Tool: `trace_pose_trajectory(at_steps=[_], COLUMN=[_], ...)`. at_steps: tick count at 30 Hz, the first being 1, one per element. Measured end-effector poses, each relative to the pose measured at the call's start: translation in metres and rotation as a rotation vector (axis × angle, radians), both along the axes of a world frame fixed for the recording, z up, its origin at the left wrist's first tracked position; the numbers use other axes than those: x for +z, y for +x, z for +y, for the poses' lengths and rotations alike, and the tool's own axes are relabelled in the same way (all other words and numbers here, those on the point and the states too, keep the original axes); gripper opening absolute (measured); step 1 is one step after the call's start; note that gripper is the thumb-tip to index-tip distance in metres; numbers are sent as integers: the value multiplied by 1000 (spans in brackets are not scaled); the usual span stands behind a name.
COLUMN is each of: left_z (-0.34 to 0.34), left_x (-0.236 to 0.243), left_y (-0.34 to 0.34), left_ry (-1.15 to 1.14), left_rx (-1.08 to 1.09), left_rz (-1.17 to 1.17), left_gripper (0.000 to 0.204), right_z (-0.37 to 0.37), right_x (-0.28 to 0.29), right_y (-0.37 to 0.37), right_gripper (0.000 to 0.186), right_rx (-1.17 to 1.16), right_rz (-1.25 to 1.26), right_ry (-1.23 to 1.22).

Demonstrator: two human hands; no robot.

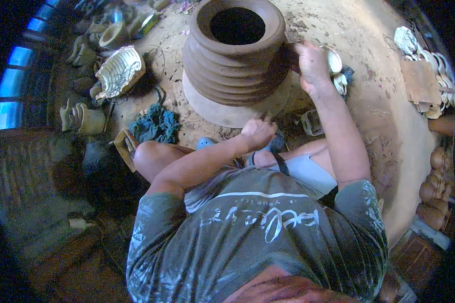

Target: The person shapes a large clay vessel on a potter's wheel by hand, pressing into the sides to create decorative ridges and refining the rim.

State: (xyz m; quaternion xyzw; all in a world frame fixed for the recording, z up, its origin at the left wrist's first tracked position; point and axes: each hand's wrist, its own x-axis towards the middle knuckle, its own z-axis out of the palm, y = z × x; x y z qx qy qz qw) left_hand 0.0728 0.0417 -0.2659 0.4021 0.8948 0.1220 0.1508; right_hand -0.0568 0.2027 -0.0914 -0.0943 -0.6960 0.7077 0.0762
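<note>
A large brown clay pot (pixel 232 76) with ridged walls and a thick rim around a dark round mouth stands upright on a pale round turntable (pixel 202 108) in front of me. At the pot's right side is my right hand (pixel 313 65), its fingers curled in. A dark shape shows between that hand and the pot wall, but what it is cannot be made out. Lower down, my left hand (pixel 259 134) is at the turntable's near edge. Its fingers are bent and partly blurred, and anything inside them is hidden.
Left of the turntable lie a teal cloth (pixel 155 124), a ribbed pale piece (pixel 120 72) and a bowl (pixel 112 35). A small white dish (pixel 333 60) and a clear container (pixel 311 122) are on the right. Stacked brown pots (pixel 432 189) line the far right.
</note>
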Motion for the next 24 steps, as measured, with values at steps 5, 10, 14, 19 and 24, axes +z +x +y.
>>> trace_pose_trajectory(at_steps=[5, 10, 14, 19, 24], left_z=[56, 89, 106, 115, 103], left_x=[-11, -19, -19, -18, -20], left_y=[-37, -68, -88, -91, -83], left_ry=[-2, 140, 233, 265, 255], left_rx=[18, 121, 162, 175, 199], left_rz=[-360, -605, -684, -723, -737], left_gripper=[35, 35, 35, 35, 35], right_z=[-9, -23, -40, -62, -86], right_x=[2, 12, 21, 21, 9], right_y=[4, 24, 41, 64, 120], right_gripper=[13, 15, 6, 7, 21], right_rx=[-73, -148, -175, -134, 302], right_rz=[11, -57, -113, -129, -305], right_ry=[-58, -31, -133, -213, -379])
